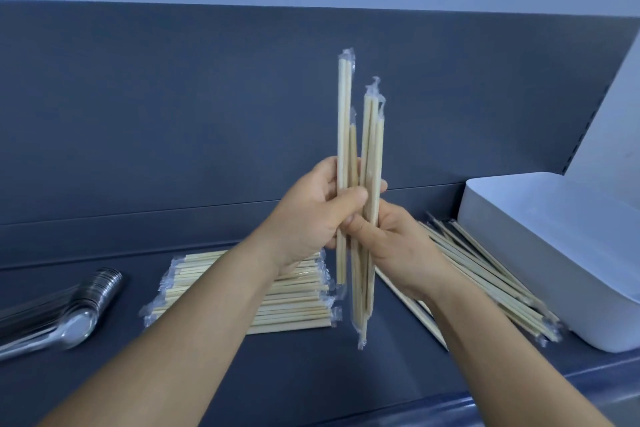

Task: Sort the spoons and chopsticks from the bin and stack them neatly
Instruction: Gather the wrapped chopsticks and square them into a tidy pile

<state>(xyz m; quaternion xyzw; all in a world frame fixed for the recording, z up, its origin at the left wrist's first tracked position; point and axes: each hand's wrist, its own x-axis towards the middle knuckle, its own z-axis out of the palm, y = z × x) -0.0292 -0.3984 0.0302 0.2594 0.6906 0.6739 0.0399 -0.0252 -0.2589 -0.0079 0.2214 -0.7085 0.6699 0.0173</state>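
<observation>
Head view. We hold a bundle [363,156] of wrapped chopsticks upright above the tabletop [311,367]. The left hand [311,215] is clenched around the bundle's middle, thumb across the front. The right hand [391,246] grasps the same bundle just below, fingers curled round the sticks. Both grips are therefore closed on the bundle; neither is released.

The sticks in the bundle are uneven: one pair stands well above the rest at the top, and others hang lower at the bottom. We judge the step in hand to be squaring the ends before laying the bundle down.

Behind the left forearm lies the sorted stack [214,295], its sticks running left to right. A looser pile [485,274] lies slanted behind the right forearm, touching the white bin [540,253]. The spoons [69,308] sit nested at the far left, well apart from the chopsticks.

Risks from here:
- Loosening both grips at once could let the lower sticks slide out and fall.
- The plastic wrappers look slick; sticks may shift as we tap them level.
- Setting the bundle down uneven or at an angle could disorder the stack.
- A forearm lowered carelessly could knock either pile.
</observation>
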